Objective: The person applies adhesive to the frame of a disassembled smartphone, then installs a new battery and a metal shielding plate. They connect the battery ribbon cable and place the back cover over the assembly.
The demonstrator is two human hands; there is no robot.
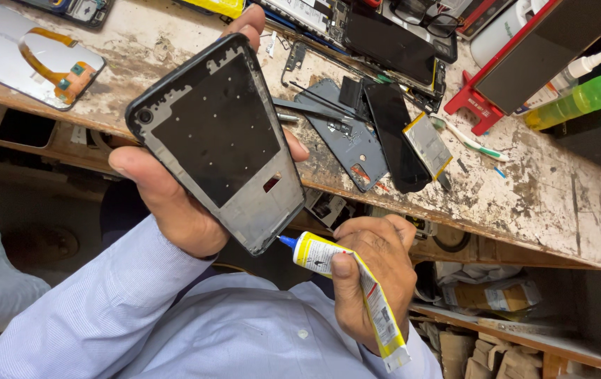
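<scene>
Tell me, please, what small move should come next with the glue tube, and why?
Probably squeeze gently and draw the blue nozzle along the frame's edge. The right hand holds the yellow glue tube with its tip at the bottom corner of the phone frame, which the left hand tilts towards it.

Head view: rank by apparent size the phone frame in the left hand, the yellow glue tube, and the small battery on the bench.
1. Phone frame, largest, though closest to the camera.
2. Glue tube, also close.
3. Battery, smallest, but farther back, so its true size against the tube is unsure.

We are seeing a worn, stained workbench carrying a silver back cover upper left, dark phone parts at centre, and a green bottle upper right.
</scene>
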